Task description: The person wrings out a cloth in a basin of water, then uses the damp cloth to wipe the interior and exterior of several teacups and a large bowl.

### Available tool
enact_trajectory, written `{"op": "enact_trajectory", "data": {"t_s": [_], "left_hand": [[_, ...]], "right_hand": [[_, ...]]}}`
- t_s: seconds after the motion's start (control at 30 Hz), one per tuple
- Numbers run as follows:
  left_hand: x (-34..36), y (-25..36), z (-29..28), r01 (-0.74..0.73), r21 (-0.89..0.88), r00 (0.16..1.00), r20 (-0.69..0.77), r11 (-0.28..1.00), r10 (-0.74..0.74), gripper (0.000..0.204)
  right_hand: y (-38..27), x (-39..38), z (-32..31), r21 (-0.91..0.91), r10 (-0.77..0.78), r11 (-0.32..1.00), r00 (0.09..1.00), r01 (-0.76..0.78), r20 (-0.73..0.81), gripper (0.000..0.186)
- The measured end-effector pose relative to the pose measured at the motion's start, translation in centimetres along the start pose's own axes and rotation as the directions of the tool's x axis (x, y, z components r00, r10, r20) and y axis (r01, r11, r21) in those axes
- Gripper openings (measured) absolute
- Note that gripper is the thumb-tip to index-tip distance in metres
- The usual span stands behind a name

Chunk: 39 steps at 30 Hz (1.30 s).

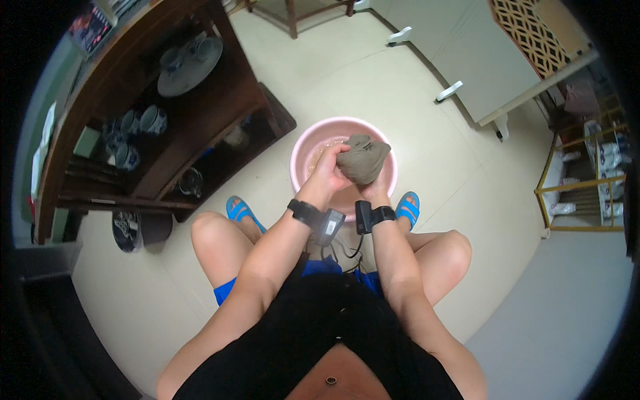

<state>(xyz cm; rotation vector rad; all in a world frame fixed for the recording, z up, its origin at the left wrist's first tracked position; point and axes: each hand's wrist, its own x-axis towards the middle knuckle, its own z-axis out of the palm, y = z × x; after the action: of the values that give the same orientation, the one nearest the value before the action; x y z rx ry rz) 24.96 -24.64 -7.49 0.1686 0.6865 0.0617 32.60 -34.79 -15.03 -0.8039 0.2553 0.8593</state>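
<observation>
A bunched grey-brown cloth [363, 160] is held over a round pink basin [298, 157]. My left hand [328, 172] grips it from the left side, its fingers and thumb closed against the folds. Below the bundle, my right hand [375, 191] is wrapped about its near side, with most of its fingers hidden by the cloth. What looks like water with some suds shows in the basin beside my left hand. Each wrist wears a black strap with a small device, and a cable runs from the right one.
The basin stands on the pale floor between my feet in blue sandals [408, 208]. A dark wooden cabinet [240, 87] with cups and plates is on the left, a dark bin [155, 227] below it. White panels on wheeled feet [449, 91] stand far right, and a gold-framed shelf [545, 200] nearer.
</observation>
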Motion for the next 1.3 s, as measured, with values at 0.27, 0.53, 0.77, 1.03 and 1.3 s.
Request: {"op": "enact_trajectory", "data": {"t_s": [0.27,0.53,0.77,1.03,1.3], "left_hand": [[0.0,-0.8,-0.4,0.064,0.033,0.997,-0.045,0.997,-0.062,0.036],[-0.6,0.3,-0.2,-0.002,0.541,1.0,0.019,0.841,-0.011,0.053],[3.7,2.5,-2.4,-0.037,0.967,0.99,0.07,-0.253,0.125,0.113],[2.6,-0.6,-1.8,-0.077,0.82,0.93,0.264,-0.567,0.256,0.109],[0.7,-0.7,-3.2,-0.233,0.851,0.868,0.4,-0.472,0.293,0.093]], "right_hand": [[0.3,1.3,0.1,0.384,-0.082,0.922,0.944,-0.05,0.321,0.062],[-1.8,2.1,0.8,0.223,0.052,0.97,0.982,-0.092,0.179,0.041],[-1.4,4.8,0.3,0.078,0.311,0.946,0.949,-0.315,0.058,0.021],[-0.6,5.9,-0.8,-0.125,0.306,0.945,0.952,-0.303,0.006,0.017],[0.8,3.8,1.0,-0.366,0.132,0.927,0.987,-0.088,0.096,0.033]]}}
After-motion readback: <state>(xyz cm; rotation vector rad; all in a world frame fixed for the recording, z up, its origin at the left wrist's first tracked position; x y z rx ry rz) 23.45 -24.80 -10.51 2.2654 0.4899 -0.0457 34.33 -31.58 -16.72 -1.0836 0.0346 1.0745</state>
